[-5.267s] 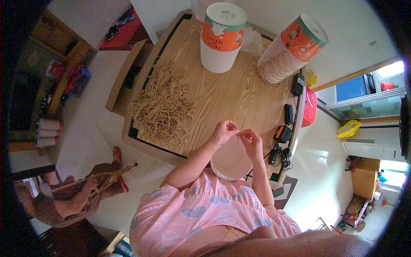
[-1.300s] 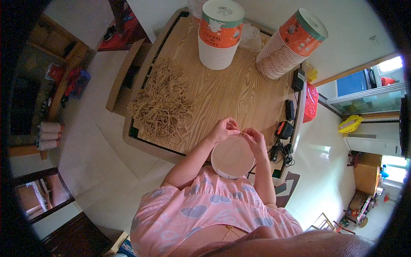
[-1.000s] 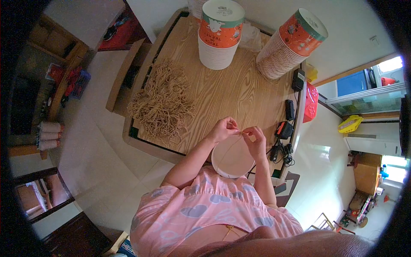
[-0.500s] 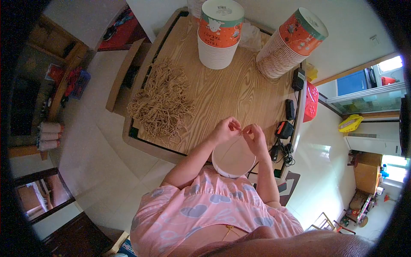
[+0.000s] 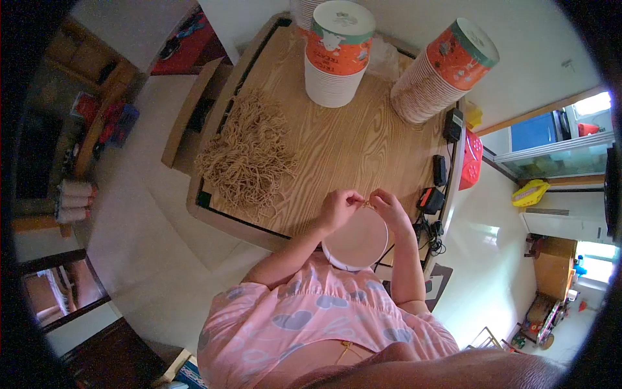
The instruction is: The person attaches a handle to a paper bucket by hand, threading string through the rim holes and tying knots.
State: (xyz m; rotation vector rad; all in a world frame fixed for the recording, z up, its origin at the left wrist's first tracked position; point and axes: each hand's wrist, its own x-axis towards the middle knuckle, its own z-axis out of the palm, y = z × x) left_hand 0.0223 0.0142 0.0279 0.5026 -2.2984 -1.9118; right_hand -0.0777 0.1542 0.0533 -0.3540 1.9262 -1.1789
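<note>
A white paper bucket (image 5: 355, 245) sits at the table's near edge against my body, its open mouth facing up. At its far rim my left hand (image 5: 341, 210) pinches a short piece of tan cord (image 5: 367, 205) between thumb and fingertips. Close beside it, my right hand (image 5: 390, 211) is closed on the same cord. The fingertips nearly meet, and the exact form of the cord there is too small to tell. To the left lies a loose heap of tan cords (image 5: 247, 159) on the wood-grain table (image 5: 337, 155).
Upside-down stacked buckets (image 5: 337, 81) with orange and green print stand at the back. Another bucket stack (image 5: 424, 87) leans at the back right. Along the right edge lie a black adapter (image 5: 453, 125), a battery pack (image 5: 430, 200) and tangled cables (image 5: 433, 238). An open cardboard box (image 5: 188, 120) is left of the table.
Both hands have come slightly nearer to my body, down to the bucket's far rim. My left fingers have closed more tightly on the cord. The view has shifted a little.
</note>
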